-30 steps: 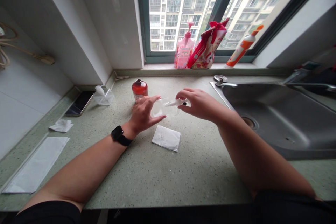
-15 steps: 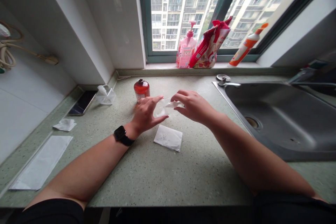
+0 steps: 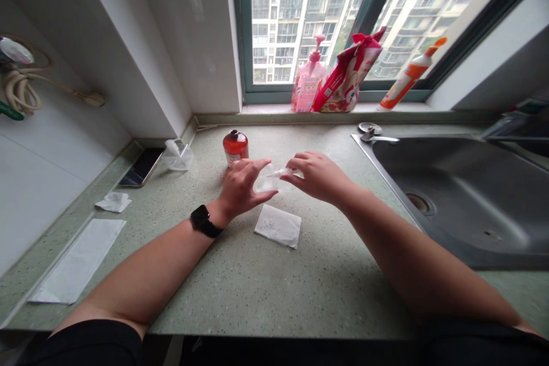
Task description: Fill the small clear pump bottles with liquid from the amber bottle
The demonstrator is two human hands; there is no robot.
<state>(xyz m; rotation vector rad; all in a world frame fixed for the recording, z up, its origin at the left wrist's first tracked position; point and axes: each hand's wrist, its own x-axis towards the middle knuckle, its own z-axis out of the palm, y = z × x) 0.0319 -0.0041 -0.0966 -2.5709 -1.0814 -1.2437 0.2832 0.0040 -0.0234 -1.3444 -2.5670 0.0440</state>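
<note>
Holding a small clear plastic pouch [image 3: 266,181] in the half-curled left hand [image 3: 242,189], just above the speckled green stone countertop [image 3: 274,291], while the right hand [image 3: 317,177] is pinching its slim white nozzle [image 3: 283,172] between thumb and fingertips. The pouch's long axis is running roughly sideways, nozzle pointing right. Can't tell whether it's touching the counter.

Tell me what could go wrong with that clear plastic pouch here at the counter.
The pouch looks lightly held between the left hand and right hand, so it might slip onto the counter or, less likely, into the nearby sink. The red bottle stands just behind the left hand, so a careless backward move could tip it.
</note>
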